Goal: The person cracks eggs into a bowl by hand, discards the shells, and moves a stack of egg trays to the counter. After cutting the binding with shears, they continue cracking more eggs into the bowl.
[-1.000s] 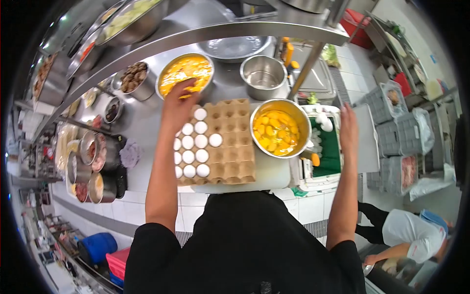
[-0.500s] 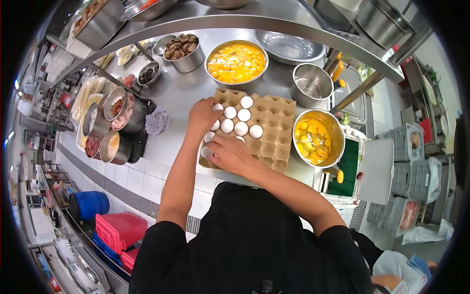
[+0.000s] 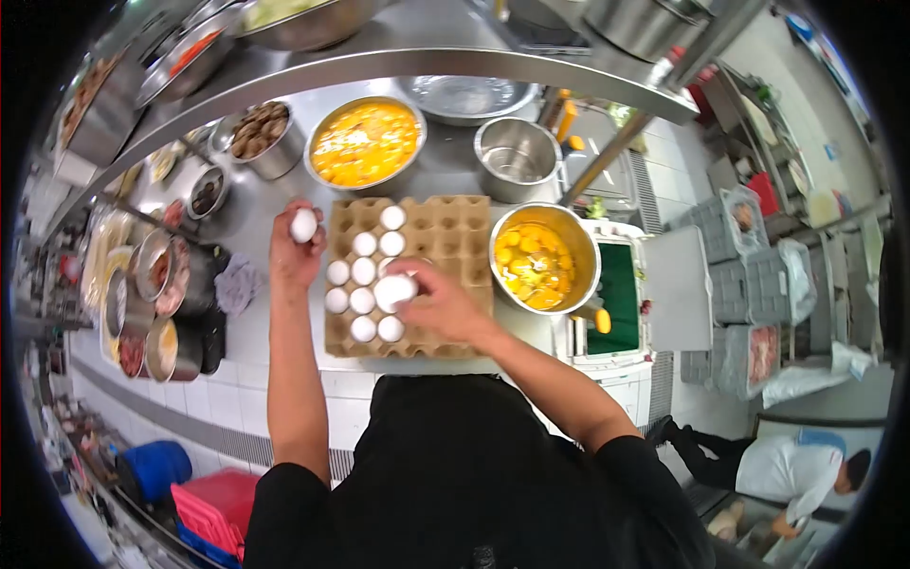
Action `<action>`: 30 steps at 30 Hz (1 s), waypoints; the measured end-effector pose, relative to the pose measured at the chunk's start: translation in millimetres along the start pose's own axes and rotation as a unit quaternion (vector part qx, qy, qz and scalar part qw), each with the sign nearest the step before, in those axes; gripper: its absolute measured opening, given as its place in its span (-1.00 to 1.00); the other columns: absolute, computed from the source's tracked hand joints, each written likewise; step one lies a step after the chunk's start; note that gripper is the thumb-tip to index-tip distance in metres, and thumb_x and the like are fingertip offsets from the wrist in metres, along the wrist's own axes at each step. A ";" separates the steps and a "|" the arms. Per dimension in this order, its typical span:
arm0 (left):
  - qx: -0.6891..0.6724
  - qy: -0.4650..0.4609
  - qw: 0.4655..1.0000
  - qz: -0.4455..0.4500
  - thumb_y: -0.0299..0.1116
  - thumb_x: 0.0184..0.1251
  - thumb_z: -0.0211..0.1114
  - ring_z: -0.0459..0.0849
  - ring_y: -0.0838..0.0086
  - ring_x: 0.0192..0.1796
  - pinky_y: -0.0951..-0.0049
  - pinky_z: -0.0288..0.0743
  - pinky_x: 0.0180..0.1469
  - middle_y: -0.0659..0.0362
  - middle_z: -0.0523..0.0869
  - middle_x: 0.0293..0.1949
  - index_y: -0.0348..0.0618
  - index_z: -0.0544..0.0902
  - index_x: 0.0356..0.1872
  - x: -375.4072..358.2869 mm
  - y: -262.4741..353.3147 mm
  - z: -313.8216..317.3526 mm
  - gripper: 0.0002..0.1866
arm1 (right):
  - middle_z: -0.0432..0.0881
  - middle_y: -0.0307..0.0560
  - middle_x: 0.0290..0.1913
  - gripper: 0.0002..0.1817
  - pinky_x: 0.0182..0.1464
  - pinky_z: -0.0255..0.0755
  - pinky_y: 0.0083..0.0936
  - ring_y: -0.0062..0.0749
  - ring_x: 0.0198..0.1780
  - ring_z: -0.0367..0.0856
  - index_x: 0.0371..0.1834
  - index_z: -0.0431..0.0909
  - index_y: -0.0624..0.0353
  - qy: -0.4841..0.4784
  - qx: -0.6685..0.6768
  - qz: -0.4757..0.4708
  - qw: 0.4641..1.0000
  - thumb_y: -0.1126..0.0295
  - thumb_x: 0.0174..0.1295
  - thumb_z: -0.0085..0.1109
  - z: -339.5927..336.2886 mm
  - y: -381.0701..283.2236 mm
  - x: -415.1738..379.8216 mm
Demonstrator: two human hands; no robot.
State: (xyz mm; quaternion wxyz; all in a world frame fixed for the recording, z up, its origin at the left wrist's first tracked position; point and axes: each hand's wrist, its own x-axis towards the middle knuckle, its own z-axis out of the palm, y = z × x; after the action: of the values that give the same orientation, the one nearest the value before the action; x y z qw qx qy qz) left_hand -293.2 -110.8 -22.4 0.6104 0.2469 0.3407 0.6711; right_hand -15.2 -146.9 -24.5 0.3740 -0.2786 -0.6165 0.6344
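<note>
My left hand (image 3: 294, 258) is raised at the left of the egg tray, its fingers closed round a white egg (image 3: 303, 226). Over the middle of the cardboard egg tray (image 3: 455, 248), my right hand (image 3: 436, 302) grips another white egg (image 3: 394, 290). Several white eggs (image 3: 363, 271) sit in the tray's left half, while the cups on its right side hold none. Right of the tray stands a steel pot of cracked eggs (image 3: 545, 266), yolks showing. A wider steel bowl (image 3: 366, 142) behind the tray is full of cracked eggs too.
An empty steel pot (image 3: 518, 156) stands behind the tray's right corner. A steel shelf (image 3: 379, 68) spans the back of the counter. Containers of food (image 3: 156, 284) and a crumpled cloth (image 3: 239, 284) lie left. Another person (image 3: 791, 469) is at the lower right.
Both hands have taken eggs from the tray's left side; the left has lifted off leftward, the right has moved over the tray. The view has swung right, bringing a person more into view.
</note>
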 end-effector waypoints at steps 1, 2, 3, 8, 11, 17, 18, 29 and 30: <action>-0.015 0.018 0.999 -0.030 -0.20 0.44 0.10 0.63 0.48 -0.41 0.58 0.48 -0.49 0.16 0.65 -0.30 -0.05 0.54 -0.08 2.0 -7.5 7.7 -0.79 | 0.63 -0.18 -0.01 -0.52 0.00 0.52 -0.44 -0.44 -0.04 0.63 0.12 0.53 0.12 0.064 -0.009 -0.054 0.996 0.52 0.06 0.33 -33.1 10.2 -4.1; -0.027 0.037 0.997 -0.059 -0.22 0.43 0.10 0.62 0.48 -0.44 0.59 0.49 -0.50 0.17 0.64 -0.32 -0.05 0.55 -0.09 6.7 -14.6 15.6 -0.81 | 0.61 -0.21 0.01 -0.48 0.03 0.51 -0.50 -0.52 -0.02 0.60 0.16 0.52 0.11 0.125 -0.016 -0.108 0.986 0.56 0.06 0.34 -70.6 11.5 -6.4; -0.041 0.090 0.993 -0.060 -0.26 0.43 0.10 0.63 0.47 -0.44 0.60 0.54 -0.47 0.16 0.66 -0.29 -0.08 0.56 -0.13 17.8 -33.1 26.2 -0.83 | 0.61 -0.18 -0.02 -0.53 0.06 0.51 -0.52 -0.48 0.00 0.60 0.12 0.52 0.14 0.223 -0.002 -0.003 0.975 0.54 0.09 0.35 -103.4 -7.1 -11.9; 0.097 -0.094 0.984 -0.120 -0.39 0.35 0.22 0.66 0.55 -0.40 0.61 0.49 -0.47 0.20 0.73 -0.15 -0.15 0.64 0.01 39.0 -92.8 120.0 -0.75 | 0.56 -0.11 -0.22 -0.69 -0.39 0.50 -0.52 -0.51 -0.43 0.52 0.19 0.23 0.09 0.550 0.186 -0.149 0.801 0.23 0.51 -0.06 -220.0 -34.5 2.2; 0.154 -0.147 0.963 -0.162 -0.37 0.32 0.30 0.62 0.61 -0.43 0.62 0.42 -0.50 0.20 0.72 -0.13 -0.14 0.66 0.04 48.3 -122.4 182.7 -0.72 | 0.54 -0.12 -0.24 -0.69 -0.49 0.41 -0.58 -0.55 -0.47 0.44 0.16 0.27 0.10 0.663 0.125 -0.096 0.731 0.17 0.53 -0.12 -239.8 -31.8 20.0; 0.334 -0.253 0.906 -0.056 -0.36 0.31 0.36 0.57 0.69 -0.40 0.64 0.40 -0.49 0.23 0.70 -0.09 -0.12 0.60 0.21 60.3 -166.7 251.7 -0.57 | 0.56 -0.22 -0.29 -0.63 -0.34 0.53 -0.55 -0.55 -0.44 0.49 0.28 0.40 0.09 0.431 0.230 -0.038 0.872 0.28 0.47 0.08 -243.8 -31.0 -3.3; 0.374 -0.287 0.882 0.009 -0.37 0.30 0.38 0.57 0.70 -0.39 0.63 0.42 -0.47 0.24 0.69 -0.08 -0.09 0.58 0.26 59.9 -171.4 255.6 -0.52 | 0.56 -0.22 -0.29 -0.63 -0.34 0.53 -0.55 -0.55 -0.44 0.49 0.28 0.40 0.09 0.433 0.230 -0.038 0.871 0.28 0.47 0.08 -238.3 -38.8 -13.1; 0.532 -0.374 0.748 0.133 -0.39 0.08 0.32 0.74 0.25 -0.07 0.30 0.58 0.04 0.06 0.76 -0.13 -0.04 0.71 0.08 49.6 -172.7 248.7 -0.55 | 0.61 -0.27 -0.37 -0.54 -0.33 0.55 -0.64 -0.64 -0.44 0.57 0.29 0.52 0.27 0.220 -0.011 0.123 0.968 0.25 0.43 0.20 -219.8 -38.7 -50.6; 0.545 -0.378 0.722 0.195 -0.40 0.07 0.32 0.73 0.21 -0.05 0.26 0.58 0.05 0.08 0.74 -0.12 -0.02 0.70 0.10 49.6 -171.0 245.4 -0.54 | 0.61 -0.27 -0.37 -0.54 -0.33 0.55 -0.64 -0.64 -0.44 0.57 0.29 0.52 0.27 0.218 -0.011 0.124 0.968 0.25 0.43 0.20 -219.1 -43.6 -51.1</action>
State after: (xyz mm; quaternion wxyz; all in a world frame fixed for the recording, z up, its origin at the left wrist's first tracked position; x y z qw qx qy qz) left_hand -5.1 -19.7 2.2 0.3042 0.8311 0.3336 0.3247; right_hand 197.8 -64.7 -5.4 0.4143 -0.4883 -0.4876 0.5934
